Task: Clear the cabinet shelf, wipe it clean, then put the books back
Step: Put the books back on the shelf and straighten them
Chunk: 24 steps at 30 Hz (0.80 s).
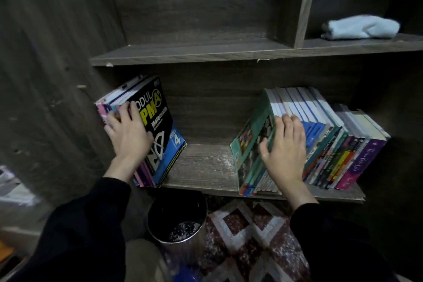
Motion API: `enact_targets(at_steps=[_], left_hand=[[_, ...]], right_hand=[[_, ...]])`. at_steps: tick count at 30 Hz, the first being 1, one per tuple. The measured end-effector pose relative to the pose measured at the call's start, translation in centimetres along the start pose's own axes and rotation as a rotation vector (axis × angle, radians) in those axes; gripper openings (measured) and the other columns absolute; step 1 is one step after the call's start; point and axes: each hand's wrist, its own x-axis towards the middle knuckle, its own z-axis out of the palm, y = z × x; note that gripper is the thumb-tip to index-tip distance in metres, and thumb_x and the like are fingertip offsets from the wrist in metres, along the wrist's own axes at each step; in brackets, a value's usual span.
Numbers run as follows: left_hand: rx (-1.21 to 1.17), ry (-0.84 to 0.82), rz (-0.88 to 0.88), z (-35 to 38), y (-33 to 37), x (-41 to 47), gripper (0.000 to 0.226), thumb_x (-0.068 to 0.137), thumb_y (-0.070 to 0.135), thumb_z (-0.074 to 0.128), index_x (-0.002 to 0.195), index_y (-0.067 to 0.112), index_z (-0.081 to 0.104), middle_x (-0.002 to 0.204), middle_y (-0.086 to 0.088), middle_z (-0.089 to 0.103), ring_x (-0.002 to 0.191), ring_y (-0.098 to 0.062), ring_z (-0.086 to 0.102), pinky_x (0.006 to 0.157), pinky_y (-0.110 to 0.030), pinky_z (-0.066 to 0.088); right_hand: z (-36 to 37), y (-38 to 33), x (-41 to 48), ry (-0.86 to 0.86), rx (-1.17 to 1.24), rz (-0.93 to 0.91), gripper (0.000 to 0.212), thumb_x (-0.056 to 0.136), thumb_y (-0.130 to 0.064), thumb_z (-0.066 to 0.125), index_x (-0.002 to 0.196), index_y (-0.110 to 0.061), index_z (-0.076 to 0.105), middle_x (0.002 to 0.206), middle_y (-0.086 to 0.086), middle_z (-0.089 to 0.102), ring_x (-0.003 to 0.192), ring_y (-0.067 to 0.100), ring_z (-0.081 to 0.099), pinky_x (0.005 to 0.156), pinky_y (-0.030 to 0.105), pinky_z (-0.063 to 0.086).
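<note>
1. At the left end of the lower shelf (206, 165), a group of leaning books (160, 126) tilts with its tops toward the cabinet's side wall. It is fronted by a black maths workbook with yellow lettering.
2. The left hand (128, 133) holds this group. Its fingers are curled over the top edges and its thumb lies on the black cover, so the grip is closed round the books.
3. The middle of the shelf is bare wood with pale specks on it.
4. Below the shelf edge, a dark round bin (176, 220) stands on the floor beside a patterned rug (251, 236).
5. A green-covered book (249, 144) leans at the left end of the right-hand row.
6. The right hand (286, 151) clasps that book with a few behind it. The thumb is on the green cover and the fingers are hooked over the tops, a closed grip.
7. The other books of the row (332, 144) stand spine-out and slant rightward, ending in a purple one (364, 162).
8. A pale blue cloth (359, 26) lies folded in the upper right compartment.
</note>
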Motion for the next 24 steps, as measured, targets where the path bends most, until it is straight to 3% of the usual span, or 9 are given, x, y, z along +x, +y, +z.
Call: enact_targets(at_steps=[6,10,18,24], left_hand=[[-0.044,0.062,-0.133,0.6,-2.1,1.6,0.102,0.077,0.020,0.076,0.150,0.001,0.007,0.156,-0.021,0.008,0.139,-0.041,0.014,0.107,-0.056,0.019],[-0.041,0.076,-0.140,0.7,-2.9,2.4,0.093,0.076,0.020,0.076,0.146,-0.001,0.018,0.153,-0.022,0.014,0.136,-0.043,0.017,0.106,-0.055,0.020],[-0.081,0.161,-0.076,0.5,-2.0,2.3,0.071,0.076,0.022,0.077,0.129,-0.001,0.037,0.139,-0.028,0.028,0.122,-0.044,0.031,0.101,-0.050,0.028],[-0.622,0.057,-0.183,-0.3,-0.1,2.2,0.077,0.082,0.022,0.074,0.139,0.004,0.025,0.133,-0.024,0.044,0.125,-0.037,0.042,0.099,-0.044,0.037]], right_hand=[[0.3,0.3,-0.1,0.023,0.025,-0.003,0.053,0.084,-0.022,0.061,0.131,-0.002,0.045,0.134,0.021,0.048,0.133,0.034,0.032,0.113,0.048,0.025],[0.5,0.2,-0.1,0.053,0.028,-0.002,0.053,0.083,-0.026,0.051,0.130,-0.002,0.044,0.132,0.021,0.049,0.131,0.033,0.031,0.112,0.048,0.025],[0.9,-0.1,0.0,0.083,0.026,0.013,0.053,0.081,-0.024,0.051,0.128,-0.002,0.044,0.130,0.021,0.048,0.130,0.033,0.030,0.112,0.047,0.022],[1.0,-0.1,0.0,0.091,0.024,0.012,0.053,0.080,-0.023,0.051,0.128,-0.002,0.045,0.130,0.021,0.048,0.130,0.033,0.030,0.111,0.047,0.022]])
